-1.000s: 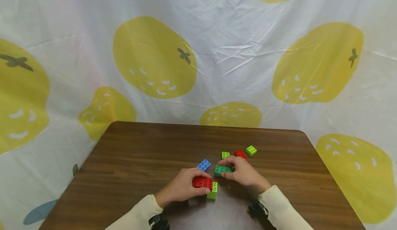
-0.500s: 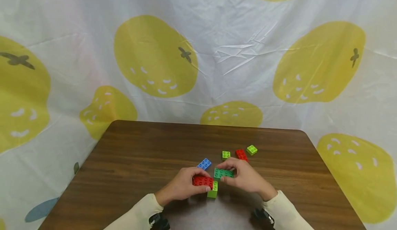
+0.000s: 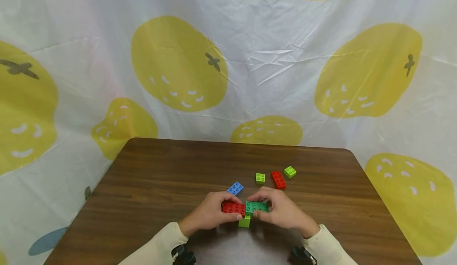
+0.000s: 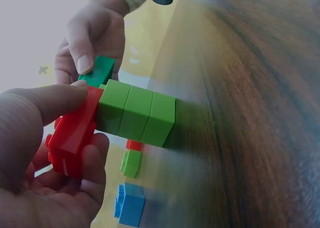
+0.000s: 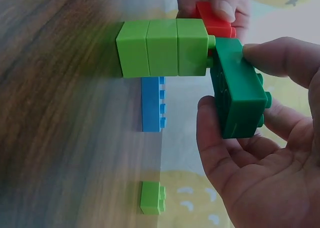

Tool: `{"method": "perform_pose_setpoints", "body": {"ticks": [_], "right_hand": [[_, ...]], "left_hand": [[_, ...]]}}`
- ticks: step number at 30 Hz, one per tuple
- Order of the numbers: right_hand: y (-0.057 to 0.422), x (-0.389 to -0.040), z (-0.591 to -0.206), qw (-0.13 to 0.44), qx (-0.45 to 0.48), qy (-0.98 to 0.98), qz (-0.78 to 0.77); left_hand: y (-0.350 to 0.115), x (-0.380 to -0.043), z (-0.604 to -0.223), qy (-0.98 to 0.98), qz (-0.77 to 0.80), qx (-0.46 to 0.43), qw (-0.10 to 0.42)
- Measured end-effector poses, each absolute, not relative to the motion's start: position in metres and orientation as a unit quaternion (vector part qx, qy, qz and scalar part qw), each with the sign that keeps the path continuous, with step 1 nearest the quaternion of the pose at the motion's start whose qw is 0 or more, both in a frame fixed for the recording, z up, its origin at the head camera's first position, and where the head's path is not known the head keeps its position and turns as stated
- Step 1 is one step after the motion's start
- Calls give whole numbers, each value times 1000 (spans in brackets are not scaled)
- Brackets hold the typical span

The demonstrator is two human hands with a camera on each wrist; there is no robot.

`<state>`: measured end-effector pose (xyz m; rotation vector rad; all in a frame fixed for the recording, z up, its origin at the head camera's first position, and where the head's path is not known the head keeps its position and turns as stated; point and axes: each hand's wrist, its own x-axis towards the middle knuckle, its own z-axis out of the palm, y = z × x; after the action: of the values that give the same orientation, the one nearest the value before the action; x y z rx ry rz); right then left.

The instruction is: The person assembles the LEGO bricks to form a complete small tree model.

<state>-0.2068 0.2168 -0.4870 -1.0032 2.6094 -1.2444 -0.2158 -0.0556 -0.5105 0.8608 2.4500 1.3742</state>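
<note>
A stack of three light green bricks [image 5: 162,48] stands on the table, partly hidden from above in the head view. My left hand [image 3: 210,212] grips a red brick [image 4: 75,130] that sits on one side of the stack's top. Between thumb and fingers, my right hand [image 3: 280,209] holds a dark green brick [image 5: 240,88] over the other side of the top. Studs still show between the stack and the dark green brick in the right wrist view, and that brick looks slightly tilted. The red and dark green bricks lie end to end.
A blue brick [image 3: 235,188] lies just behind my hands on the brown table [image 3: 160,169]. Farther back are a small light green brick [image 3: 260,178], a second red brick [image 3: 278,180] and another small light green brick [image 3: 290,171]. A lemon-patterned cloth [image 3: 264,78] hangs behind the table.
My right hand has brought the dark green brick nearer, down over the light green stack and up beside the red brick. The left hand stays put, gripping the red brick.
</note>
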Motion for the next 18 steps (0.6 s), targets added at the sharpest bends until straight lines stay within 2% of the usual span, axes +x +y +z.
{"method": "perform_pose_setpoints", "body": {"ticks": [5,18], "right_hand": [[216,-204,-489,51,-327,851,-408],[212,-204,-489,24,-345,850,-398]], "left_hand": [[-56,-215,-510,828,467,292,100],[-55,-216,-511,823,474,295,98]]}}
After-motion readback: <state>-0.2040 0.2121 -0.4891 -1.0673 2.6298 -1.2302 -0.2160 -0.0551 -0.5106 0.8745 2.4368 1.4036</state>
